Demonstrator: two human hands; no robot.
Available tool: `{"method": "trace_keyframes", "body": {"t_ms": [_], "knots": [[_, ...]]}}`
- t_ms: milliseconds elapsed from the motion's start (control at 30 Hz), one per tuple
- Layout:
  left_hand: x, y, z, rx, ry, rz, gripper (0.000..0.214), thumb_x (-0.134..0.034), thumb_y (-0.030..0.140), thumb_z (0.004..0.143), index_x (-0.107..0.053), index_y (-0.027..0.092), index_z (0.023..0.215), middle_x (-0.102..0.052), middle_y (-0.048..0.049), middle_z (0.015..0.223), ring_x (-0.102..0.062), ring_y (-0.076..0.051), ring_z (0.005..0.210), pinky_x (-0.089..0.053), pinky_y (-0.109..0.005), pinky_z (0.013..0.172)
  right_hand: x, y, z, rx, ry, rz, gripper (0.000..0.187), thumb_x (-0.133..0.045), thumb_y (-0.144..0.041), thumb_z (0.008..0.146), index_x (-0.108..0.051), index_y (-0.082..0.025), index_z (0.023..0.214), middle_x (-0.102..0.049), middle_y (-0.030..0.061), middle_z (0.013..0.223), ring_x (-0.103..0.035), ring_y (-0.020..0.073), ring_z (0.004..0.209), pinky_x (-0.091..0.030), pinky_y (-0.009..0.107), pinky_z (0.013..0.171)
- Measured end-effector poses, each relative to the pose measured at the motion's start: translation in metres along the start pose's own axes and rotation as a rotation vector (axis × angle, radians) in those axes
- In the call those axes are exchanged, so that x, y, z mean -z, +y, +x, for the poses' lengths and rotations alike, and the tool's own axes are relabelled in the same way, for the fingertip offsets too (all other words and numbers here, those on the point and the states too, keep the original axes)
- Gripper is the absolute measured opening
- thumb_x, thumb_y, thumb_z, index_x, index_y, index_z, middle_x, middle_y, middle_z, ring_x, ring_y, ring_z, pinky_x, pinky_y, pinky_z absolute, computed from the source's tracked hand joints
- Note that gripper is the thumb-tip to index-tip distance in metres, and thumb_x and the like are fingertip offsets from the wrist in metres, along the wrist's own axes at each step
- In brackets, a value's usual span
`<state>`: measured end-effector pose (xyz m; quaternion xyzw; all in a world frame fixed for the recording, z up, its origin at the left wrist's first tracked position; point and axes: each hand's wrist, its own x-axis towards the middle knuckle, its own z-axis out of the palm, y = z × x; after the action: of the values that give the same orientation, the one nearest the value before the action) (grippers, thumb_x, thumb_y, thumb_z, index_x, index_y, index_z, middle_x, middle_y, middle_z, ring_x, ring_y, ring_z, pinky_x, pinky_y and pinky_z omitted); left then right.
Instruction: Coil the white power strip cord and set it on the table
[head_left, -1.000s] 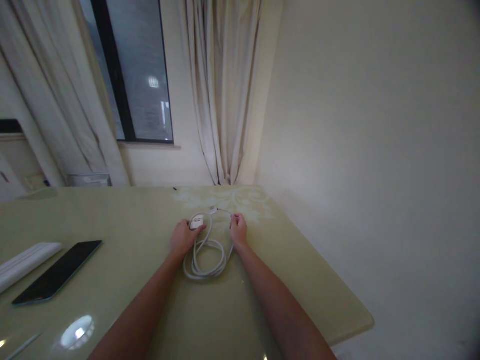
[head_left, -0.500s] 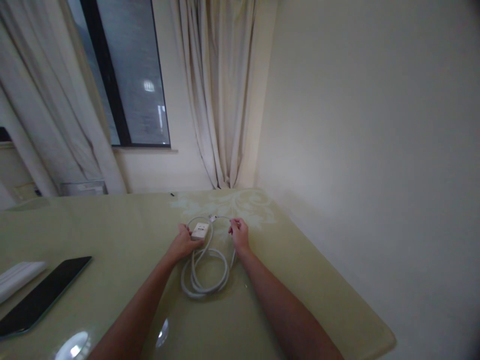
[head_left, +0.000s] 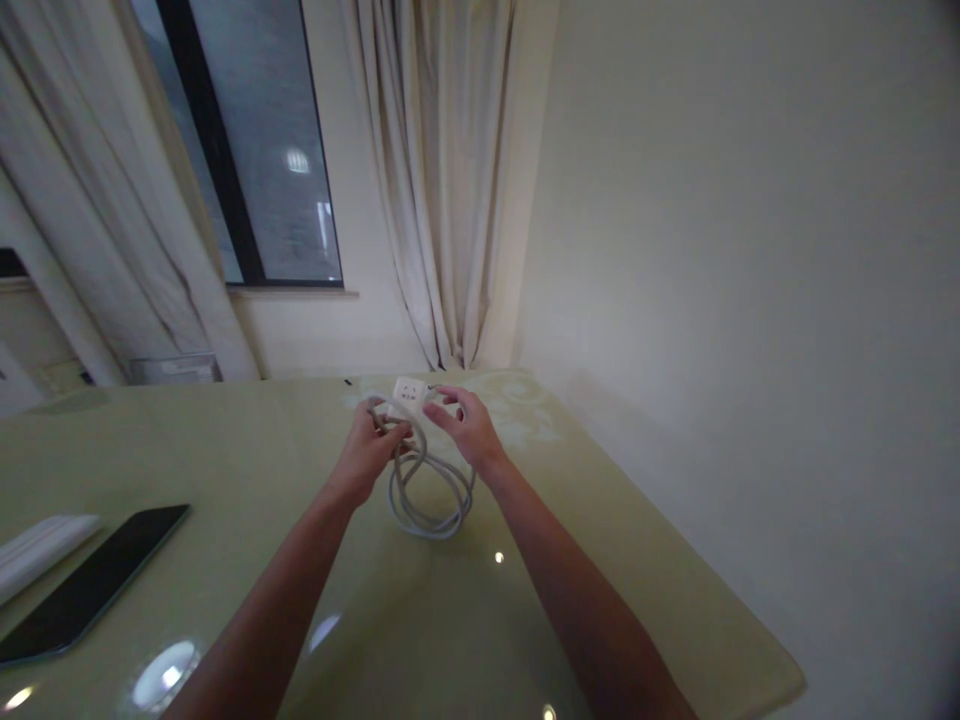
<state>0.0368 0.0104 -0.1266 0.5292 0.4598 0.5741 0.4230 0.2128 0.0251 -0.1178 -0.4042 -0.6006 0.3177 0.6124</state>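
A white extension socket (head_left: 409, 389) with several slots in its face is near the far edge of the table. Its thick white cable (head_left: 431, 532) hangs in loops just below it. The fingers of my left hand (head_left: 365, 452) are wrapped round a bundle of these loops, left of the socket. To the right, my right hand (head_left: 471, 427) has curled fingers at a thin end of the cable beside the socket. Its thumb points left toward the socket's corner. The fingers partly cover what they pinch.
A pale green glossy table (head_left: 247, 470) bears a black flat tablet-like slab (head_left: 97, 580) and a white long object (head_left: 45, 550) at the left. A tiny dark piece (head_left: 347, 382) lies at the far edge. Curtains (head_left: 442, 200) and a wall (head_left: 712, 300) border the table.
My left hand has moved from the socket onto the cable loops. The socket and coil have shifted up and away from me. My right hand has moved left, close to the socket.
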Motion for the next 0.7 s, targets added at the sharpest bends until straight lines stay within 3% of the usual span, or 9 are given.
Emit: {"method": "trace_keyframes", "body": {"t_ms": [100,167,267,333,367,433,500,567,700], "knots": [[-0.008,0.007,-0.005,-0.075,0.021,0.036,0.053,-0.078,0.035,0.073,-0.050,0.020,0.115,-0.069,-0.0027,0.096,-0.073,-0.019,0.078,-0.064,-0.035,0.067,-0.004,-0.007,-0.008,0.037,-0.075,-0.106,0.051,-0.091,-0.050,0.068,-0.082,-0.024,0.111,-0.067,0.0051,0.100,-0.049,0.0157,0.074,-0.044,0.030,0.073],[-0.009,0.005,-0.006,-0.106,0.058,0.125,0.050,-0.075,0.033,0.074,-0.052,0.020,0.116,-0.070,-0.0045,0.098,-0.073,-0.020,0.075,-0.064,-0.034,0.064,-0.006,-0.009,-0.012,0.053,-0.116,-0.119,0.052,-0.090,-0.051,0.069,-0.082,-0.023,0.113,-0.065,0.0057,0.100,-0.051,0.0174,0.078,-0.046,0.033,0.078],[-0.006,0.001,-0.004,-0.097,0.106,0.320,0.045,-0.069,0.030,0.082,-0.052,0.020,0.123,-0.073,-0.0066,0.101,-0.073,-0.019,0.070,-0.061,-0.030,0.058,-0.004,-0.015,-0.016,0.065,-0.212,-0.053,0.042,-0.067,-0.057,0.092,-0.083,-0.023,0.109,-0.063,0.0062,0.103,-0.056,0.0192,0.087,-0.047,0.034,0.084],[-0.002,0.000,-0.003,-0.058,0.132,0.433,0.043,-0.065,0.029,0.087,-0.052,0.019,0.126,-0.074,-0.0072,0.098,-0.072,-0.018,0.066,-0.059,-0.028,0.055,-0.003,-0.021,-0.018,0.072,-0.266,-0.007,0.047,-0.051,-0.057,0.101,-0.084,-0.024,0.108,-0.062,0.0058,0.104,-0.056,0.0184,0.089,-0.047,0.033,0.084],[0.000,0.000,-0.002,-0.044,0.144,0.475,0.042,-0.065,0.028,0.087,-0.052,0.019,0.126,-0.074,-0.0076,0.096,-0.072,-0.019,0.066,-0.058,-0.027,0.055,-0.003,-0.023,-0.019,0.076,-0.284,-0.009,0.046,-0.053,-0.058,0.101,-0.083,-0.024,0.109,-0.061,0.0054,0.104,-0.055,0.0174,0.086,-0.047,0.032,0.082],[0.004,0.001,-0.001,-0.046,0.150,0.514,0.041,-0.068,0.028,0.085,-0.054,0.018,0.122,-0.074,-0.0087,0.096,-0.072,-0.019,0.067,-0.058,-0.028,0.056,-0.004,-0.027,-0.021,0.082,-0.294,-0.069,0.045,-0.073,-0.059,0.088,-0.082,-0.024,0.114,-0.058,0.0041,0.103,-0.052,0.0141,0.076,-0.046,0.030,0.073],[0.007,0.002,0.001,-0.058,0.114,0.456,0.045,-0.072,0.030,0.080,-0.055,0.017,0.120,-0.074,-0.0102,0.101,-0.072,-0.020,0.070,-0.059,-0.030,0.058,-0.006,-0.028,-0.021,0.093,-0.270,-0.143,0.045,-0.086,-0.055,0.077,-0.083,-0.022,0.108,-0.056,0.0026,0.100,-0.048,0.0114,0.069,-0.043,0.028,0.067],[0.008,0.002,0.003,-0.067,0.011,0.304,0.057,-0.078,0.033,0.074,-0.054,0.017,0.123,-0.074,-0.0117,0.110,-0.073,-0.021,0.075,-0.062,-0.033,0.063,-0.006,-0.027,-0.019,0.104,-0.196,-0.167,0.032,-0.080,-0.052,0.083,-0.084,-0.021,0.091,-0.057,0.0018,0.093,-0.049,0.0115,0.068,-0.042,0.028,0.066],[0.009,0.003,0.005,-0.099,-0.194,0.092,0.071,-0.084,0.042,0.067,-0.058,0.016,0.127,-0.076,-0.0134,0.113,-0.076,-0.025,0.093,-0.063,-0.042,0.083,0.002,-0.025,-0.010,0.062,-0.017,-0.059,0.035,-0.068,-0.051,0.091,-0.082,-0.021,0.078,-0.063,0.0011,0.077,-0.054,0.0151,0.072,-0.041,0.028,0.068]]}}
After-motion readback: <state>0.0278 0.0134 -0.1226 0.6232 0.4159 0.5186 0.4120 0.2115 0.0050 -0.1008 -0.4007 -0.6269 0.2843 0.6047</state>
